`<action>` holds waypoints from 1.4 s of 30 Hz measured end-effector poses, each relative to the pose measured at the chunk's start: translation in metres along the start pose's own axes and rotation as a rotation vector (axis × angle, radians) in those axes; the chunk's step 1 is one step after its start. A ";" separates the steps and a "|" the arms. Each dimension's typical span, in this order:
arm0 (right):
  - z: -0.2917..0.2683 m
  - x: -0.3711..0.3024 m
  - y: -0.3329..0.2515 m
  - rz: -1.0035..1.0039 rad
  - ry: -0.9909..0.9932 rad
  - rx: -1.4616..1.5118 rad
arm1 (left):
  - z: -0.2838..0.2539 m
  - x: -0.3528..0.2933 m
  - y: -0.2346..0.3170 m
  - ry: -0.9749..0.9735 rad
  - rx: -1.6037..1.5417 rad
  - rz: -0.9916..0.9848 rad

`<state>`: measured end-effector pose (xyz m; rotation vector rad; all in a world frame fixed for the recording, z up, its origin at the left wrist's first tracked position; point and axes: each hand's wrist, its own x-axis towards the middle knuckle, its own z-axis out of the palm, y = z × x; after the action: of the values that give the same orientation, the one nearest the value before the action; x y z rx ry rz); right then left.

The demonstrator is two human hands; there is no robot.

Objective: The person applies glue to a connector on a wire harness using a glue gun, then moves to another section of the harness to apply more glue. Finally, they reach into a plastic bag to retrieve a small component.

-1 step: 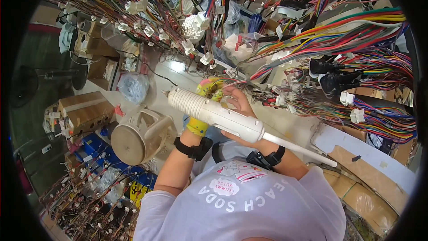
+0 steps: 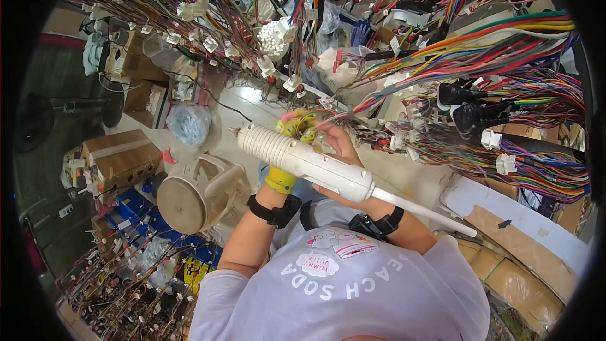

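Note:
My left hand [image 2: 291, 127], in a yellow dotted glove, is closed around thin coloured wires [image 2: 328, 117] in front of my body. Close beside it my bare right hand [image 2: 339, 145] has its fingers bent in at the same wires; the fingertips are partly hidden. Across both hands, nearer the camera, lies a long white tool-like thing [image 2: 303, 159] with a ribbed left end, a pointed tip and a thin white rod to the right. It covers parts of both hands, and neither is seen gripping it. Black bands with small devices sit on both wrists.
Wire bundles with white connectors [image 2: 505, 164] hang ahead and to the right. On the left stand a beige round-topped stool-like object [image 2: 183, 205], a cardboard box [image 2: 120, 158] and a clear plastic bag [image 2: 188, 123]. Blue bins [image 2: 136, 208] lie lower left, cardboard [image 2: 517, 278] lower right.

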<state>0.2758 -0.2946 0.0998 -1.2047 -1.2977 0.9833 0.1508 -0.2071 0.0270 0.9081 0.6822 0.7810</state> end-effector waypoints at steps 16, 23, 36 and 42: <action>-0.001 0.002 -0.013 0.069 0.040 0.095 | -0.006 -0.014 0.018 -0.240 0.221 -0.006; -0.007 0.005 -0.016 -0.030 -0.059 -0.202 | -0.035 -0.006 0.010 -0.375 0.183 -0.093; -0.015 -0.003 -0.027 -0.007 -0.102 -0.438 | -0.046 0.012 0.019 -0.548 0.125 -0.386; -0.011 0.000 -0.022 0.023 -0.062 -0.179 | -0.070 -0.005 0.005 -0.590 0.324 0.116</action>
<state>0.2844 -0.2992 0.1224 -1.3365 -1.4483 0.9430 0.0918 -0.1795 0.0008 1.4076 0.2349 0.4667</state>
